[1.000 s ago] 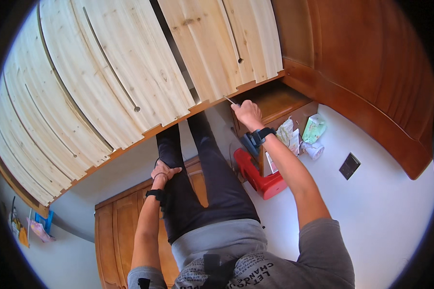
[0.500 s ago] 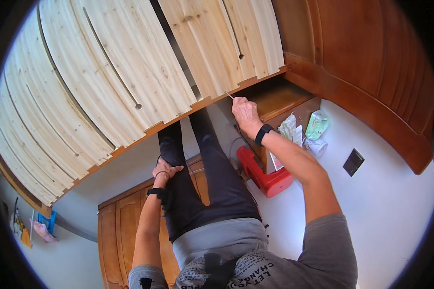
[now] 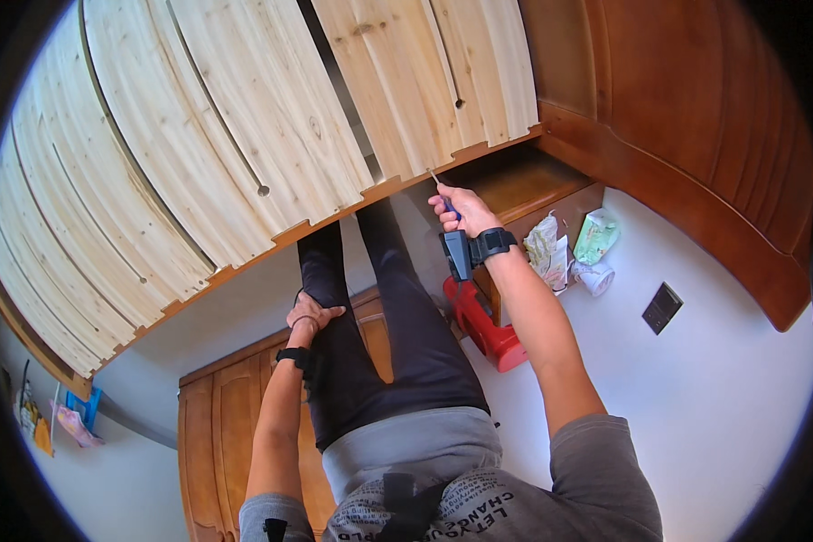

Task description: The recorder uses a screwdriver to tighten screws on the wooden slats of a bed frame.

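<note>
My right hand [image 3: 463, 210] is closed around a screwdriver [image 3: 452, 210] with a dark blue handle. Its thin metal shaft reaches up to the front edge of a pale wooden slat board [image 3: 415, 99], by the brown bed rail [image 3: 390, 190]. Whether the tip sits in a screw is too small to tell. My left hand [image 3: 307, 313] rests on my left leg near the knee, thumb spread to the right and no object in it. Other pale slat boards [image 3: 244, 117] lie side by side, with a dark gap beside the nearer one.
Right of the rail stands a brown wooden headboard [image 3: 668, 117]. Below it, a bedside cabinet [image 3: 551, 181] has a green-white packet [image 3: 596, 235] and crumpled wrappers beside it. A red object [image 3: 483, 325] is near my right forearm. A wooden panel [image 3: 226, 415] lies behind my legs.
My right wrist has turned, bringing the screwdriver's blue handle and the dark device on the wristband into view. The shaft stays at the board's edge. My left hand stays on my leg.
</note>
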Available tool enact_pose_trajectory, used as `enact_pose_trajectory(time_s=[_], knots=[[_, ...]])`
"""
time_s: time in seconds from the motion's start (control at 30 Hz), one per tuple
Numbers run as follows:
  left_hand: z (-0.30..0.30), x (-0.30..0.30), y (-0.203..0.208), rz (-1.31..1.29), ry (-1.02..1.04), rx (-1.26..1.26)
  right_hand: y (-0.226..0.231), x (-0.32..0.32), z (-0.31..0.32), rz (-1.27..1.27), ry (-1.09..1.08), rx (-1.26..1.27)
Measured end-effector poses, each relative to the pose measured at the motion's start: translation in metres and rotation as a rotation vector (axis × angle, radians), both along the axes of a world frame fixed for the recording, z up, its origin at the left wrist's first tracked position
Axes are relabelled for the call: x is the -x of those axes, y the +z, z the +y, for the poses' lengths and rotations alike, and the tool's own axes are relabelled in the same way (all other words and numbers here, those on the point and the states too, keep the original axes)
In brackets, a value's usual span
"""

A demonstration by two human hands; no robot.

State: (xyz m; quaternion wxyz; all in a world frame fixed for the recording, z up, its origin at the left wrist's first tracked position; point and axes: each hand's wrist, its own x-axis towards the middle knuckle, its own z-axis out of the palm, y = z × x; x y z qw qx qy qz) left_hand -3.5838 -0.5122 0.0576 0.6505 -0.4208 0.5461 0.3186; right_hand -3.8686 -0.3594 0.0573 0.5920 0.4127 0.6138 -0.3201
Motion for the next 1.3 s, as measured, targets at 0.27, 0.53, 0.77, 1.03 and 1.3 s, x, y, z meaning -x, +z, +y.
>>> enact_pose_trajectory(time_s=[0.27, 0.53, 0.77, 1.03, 1.3], knots=[[-0.001, -0.005, -0.003, 0.005, -0.01, -0.005, -0.001, -0.02, -0.01, 0.76, 2.037, -0.174], [-0.004, -0.006, 0.0, 0.014, -0.004, 0.007, 0.012, 0.01, -0.015, 1.039, 1.948, -0.122], [-0.005, -0.005, -0.002, 0.007, 0.035, -0.006, 0.005, 0.011, -0.003, 0.01, 0.228, -0.119], [-0.004, -0.009, -0.006, 0.044, 0.033, 0.008, 0.001, -0.015, -0.013, 0.948, 1.938, -0.15], [-0.005, 0.0, -0.002, -0.013, 0.007, -0.012, 0.006, 0.009, -0.013, 1.066, 2.221, -0.085]])
